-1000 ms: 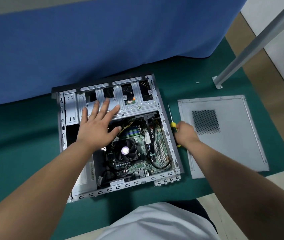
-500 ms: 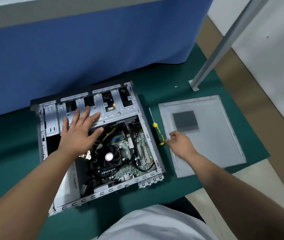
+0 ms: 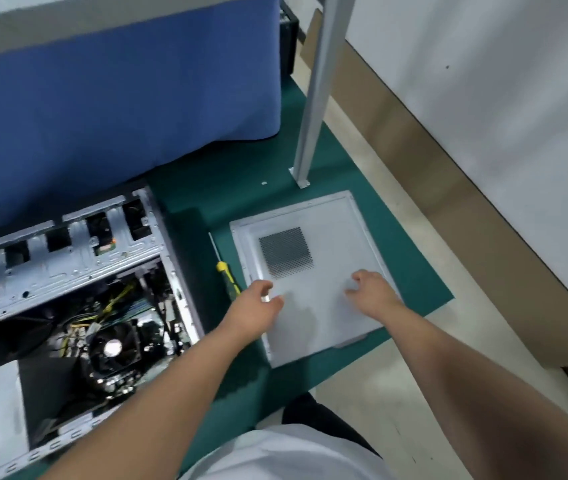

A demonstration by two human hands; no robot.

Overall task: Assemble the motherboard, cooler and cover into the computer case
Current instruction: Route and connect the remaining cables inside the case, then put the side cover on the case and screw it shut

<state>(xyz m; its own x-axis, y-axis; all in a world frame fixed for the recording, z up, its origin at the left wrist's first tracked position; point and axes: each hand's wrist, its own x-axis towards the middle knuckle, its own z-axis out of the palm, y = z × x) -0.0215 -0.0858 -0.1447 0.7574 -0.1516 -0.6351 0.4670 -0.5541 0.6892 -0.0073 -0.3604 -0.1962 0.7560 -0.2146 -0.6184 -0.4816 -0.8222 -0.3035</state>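
Cover (image 3: 324, 306) flat on green mat (image 3: 424, 292)

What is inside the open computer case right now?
Inside the computer case: the motherboard, a black cooler on it, and yellow cables. The left forearm covers the case's near right corner.

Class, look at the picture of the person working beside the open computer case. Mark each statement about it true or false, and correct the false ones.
1. The side cover lies flat on the green mat. True.
2. The cover is already fitted on the computer case. False: the case is open, with the cooler fan visible inside.
3. The screwdriver lies between the case and the cover. True.
4. The right hand holds the screwdriver. False: it is over the cover, holding nothing.
5. The left hand is inside the case. False: it is at the cover's left edge.
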